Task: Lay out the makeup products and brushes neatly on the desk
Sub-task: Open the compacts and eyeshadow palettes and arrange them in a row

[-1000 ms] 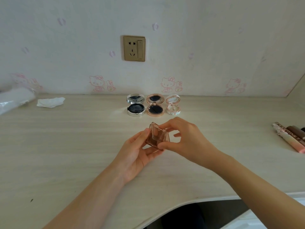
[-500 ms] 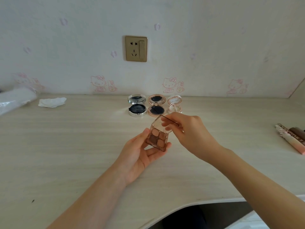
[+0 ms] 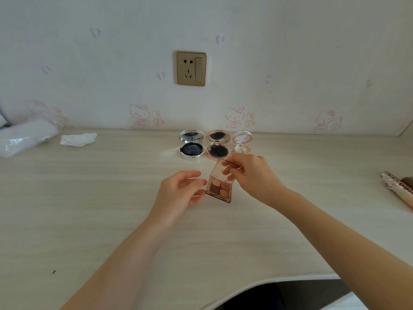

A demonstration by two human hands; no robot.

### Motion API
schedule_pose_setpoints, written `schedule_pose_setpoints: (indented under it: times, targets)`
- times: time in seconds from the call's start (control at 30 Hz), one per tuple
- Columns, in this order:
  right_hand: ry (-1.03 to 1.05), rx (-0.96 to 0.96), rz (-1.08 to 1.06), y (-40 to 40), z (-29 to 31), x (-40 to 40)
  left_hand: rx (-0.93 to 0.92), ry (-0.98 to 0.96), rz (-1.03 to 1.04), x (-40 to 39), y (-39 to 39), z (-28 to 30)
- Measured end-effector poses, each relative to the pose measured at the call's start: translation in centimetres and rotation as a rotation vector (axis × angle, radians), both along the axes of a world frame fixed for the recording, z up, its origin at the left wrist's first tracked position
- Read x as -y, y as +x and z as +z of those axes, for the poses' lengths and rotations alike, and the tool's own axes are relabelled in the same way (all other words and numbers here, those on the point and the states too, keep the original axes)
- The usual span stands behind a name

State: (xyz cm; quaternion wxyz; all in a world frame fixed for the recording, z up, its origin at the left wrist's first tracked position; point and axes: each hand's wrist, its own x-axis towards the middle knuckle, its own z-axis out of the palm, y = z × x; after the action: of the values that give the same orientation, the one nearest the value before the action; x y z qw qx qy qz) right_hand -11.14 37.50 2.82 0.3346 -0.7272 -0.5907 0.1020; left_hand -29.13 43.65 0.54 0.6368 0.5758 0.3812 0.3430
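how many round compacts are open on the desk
3, in a row by the wall: silver compact on the left, rose-gold compact in the middle, small pink compact on the right. None look hidden.

Three open compacts (image 3: pixel 215 145) sit side by side behind the held palette (image 3: pixel 220 186).

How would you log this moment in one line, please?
right hand holds eyeshadow palette lid open | left hand beside palette | three open compacts behind

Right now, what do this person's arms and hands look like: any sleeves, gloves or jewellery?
Both forearms are bare as far as the picture shows, with no sleeve in sight. The left hand and right hand wear no gloves, and no rings, watch or bracelet show. The nails are too small to tell whether they are painted.
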Motion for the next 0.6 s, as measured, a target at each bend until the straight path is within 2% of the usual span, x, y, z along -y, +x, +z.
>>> schedule_pose_setpoints:
  times: [0.1,0.17,0.27,0.47,0.6]
  targets:
    - [-0.047,0.032,0.035,-0.7,-0.4,-0.7,-0.252,0.358,0.010,-1.3,-1.0,0.0]
    - [-0.072,0.052,0.062,-1.2,-0.9,-1.1,-0.357,0.495,0.020,-1.8,-1.4,-0.1]
    - [-0.090,0.097,0.087,-1.8,-1.4,-1.4,-0.413,0.568,-0.009,-1.9,-1.8,-0.5]
    - [-0.104,0.151,0.084,-2.3,-1.5,-1.5,-0.530,0.719,-0.240,-1.9,-2.2,-1.7]
    - [-0.115,0.193,0.086,-2.5,-1.4,-1.5,-0.540,0.820,-0.234,-2.0,-2.2,-2.2]
